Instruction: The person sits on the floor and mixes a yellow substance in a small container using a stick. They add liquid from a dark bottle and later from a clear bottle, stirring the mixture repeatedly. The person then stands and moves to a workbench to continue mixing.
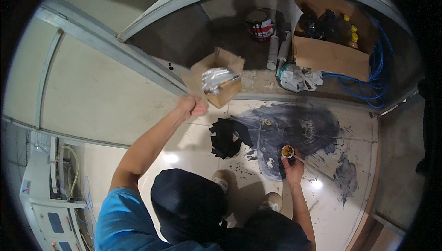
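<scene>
My left hand (192,106) is closed at the lower left side of a small open cardboard box (229,95), by its loose flap; slight blur softens the grip. Inside the box sits a crumpled silvery wrapped item (216,78), with something thin beside it. The box overlaps the cabinet's front edge. Low over the floor, my right hand (293,170) is wrapped round a small round tub (287,151) with brownish contents. A long thin stick (313,164) slants down to the right from the tub. Between my hands, a crumpled black cloth-like piece (225,138) lies on the tiles.
Dark grey smears (299,129) cover the tiles ahead. The cabinet holds a paint can (260,24), two sealant tubes (273,52), a plastic bag (299,77), a bigger carton (331,57) of bottles, and coiled blue cable (380,67). A pale door panel (101,85) stands left.
</scene>
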Tool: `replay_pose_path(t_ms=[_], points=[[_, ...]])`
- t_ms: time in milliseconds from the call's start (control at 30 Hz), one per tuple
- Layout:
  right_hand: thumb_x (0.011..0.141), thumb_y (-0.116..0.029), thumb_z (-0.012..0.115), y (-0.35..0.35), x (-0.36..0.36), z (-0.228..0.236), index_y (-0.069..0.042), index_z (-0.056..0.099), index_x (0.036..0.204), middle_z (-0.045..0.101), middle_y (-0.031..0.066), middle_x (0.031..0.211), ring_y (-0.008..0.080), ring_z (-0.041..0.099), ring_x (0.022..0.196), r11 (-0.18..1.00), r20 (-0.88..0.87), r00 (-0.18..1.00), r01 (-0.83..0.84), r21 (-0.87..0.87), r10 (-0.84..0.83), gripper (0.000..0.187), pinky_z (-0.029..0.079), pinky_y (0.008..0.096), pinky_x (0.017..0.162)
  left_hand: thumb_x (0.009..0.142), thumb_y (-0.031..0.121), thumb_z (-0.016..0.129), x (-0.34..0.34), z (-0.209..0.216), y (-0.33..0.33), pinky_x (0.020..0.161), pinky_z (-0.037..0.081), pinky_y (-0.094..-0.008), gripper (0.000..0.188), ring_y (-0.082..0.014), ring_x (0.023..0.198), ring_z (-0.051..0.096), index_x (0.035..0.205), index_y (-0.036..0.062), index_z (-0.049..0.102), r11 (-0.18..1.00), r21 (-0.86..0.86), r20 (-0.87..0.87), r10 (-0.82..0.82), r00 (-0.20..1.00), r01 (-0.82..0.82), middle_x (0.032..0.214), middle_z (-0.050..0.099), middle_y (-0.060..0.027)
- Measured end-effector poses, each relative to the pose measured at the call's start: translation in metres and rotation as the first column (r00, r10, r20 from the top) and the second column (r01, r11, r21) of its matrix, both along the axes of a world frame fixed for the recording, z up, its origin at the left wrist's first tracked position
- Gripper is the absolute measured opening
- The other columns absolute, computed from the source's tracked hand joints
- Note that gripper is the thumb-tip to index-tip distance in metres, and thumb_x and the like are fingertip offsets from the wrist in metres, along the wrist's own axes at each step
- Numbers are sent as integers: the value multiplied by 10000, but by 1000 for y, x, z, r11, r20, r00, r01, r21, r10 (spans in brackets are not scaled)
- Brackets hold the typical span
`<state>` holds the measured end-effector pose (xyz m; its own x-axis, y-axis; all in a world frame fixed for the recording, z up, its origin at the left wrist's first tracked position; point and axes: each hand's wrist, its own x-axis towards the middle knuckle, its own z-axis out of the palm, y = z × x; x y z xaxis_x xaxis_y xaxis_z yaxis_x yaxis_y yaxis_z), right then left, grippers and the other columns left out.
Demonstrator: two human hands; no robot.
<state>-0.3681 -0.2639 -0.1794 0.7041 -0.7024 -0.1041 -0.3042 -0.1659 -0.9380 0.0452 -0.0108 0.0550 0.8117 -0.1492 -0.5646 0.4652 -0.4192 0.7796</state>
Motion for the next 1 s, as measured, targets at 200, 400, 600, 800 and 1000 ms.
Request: replay_pose_path(t_ms=[200,400,600,800,1000], points=[[864,-298,886,12,-31,18,44,570,1337,729,156,1100,287,691,962,998,-178,983,-42,38,48,663,554,374,869,941,533,704,14,-14,21,715,653,-442,607,-303,771,714,1192,-5,577,991,22,-67,136,988,-135,1009,672,-194],[989,-462,761,64,-5,73,-4,629,1328,712,57,950,132,652,826,778,-115,871,-358,516,477,584,514,313,700,974,457,611,76,-37,-1,590,602,-471,499,-307,673,661,1223,26,583,988,-61,6,140,990,-139,1027,659,-187],[913,-668,745,17,251,134,-7,325,1632,729,225,1193,270,715,1031,896,67,919,-394,207,389,1063,563,384,815,994,156,590,121,-64,8,688,653,-427,216,-252,847,738,1184,72,651,987,-37,-70,155,985,-158,1025,704,-145],[913,-541,753,-19,411,171,-5,635,1430,712,287,1312,434,689,1218,923,-37,923,-380,57,382,754,508,484,1071,1024,151,611,79,-62,10,613,643,-455,214,-291,752,741,1102,-36,683,998,56,147,-5,989,-4,967,727,-153],[1001,-253,662,2,343,205,50,770,1007,705,347,936,515,706,931,784,-219,815,-577,-230,536,322,554,554,858,1045,191,677,25,-43,50,827,656,-470,328,-250,1060,746,1300,-16,678,992,29,96,-128,987,126,1161,760,-113]])
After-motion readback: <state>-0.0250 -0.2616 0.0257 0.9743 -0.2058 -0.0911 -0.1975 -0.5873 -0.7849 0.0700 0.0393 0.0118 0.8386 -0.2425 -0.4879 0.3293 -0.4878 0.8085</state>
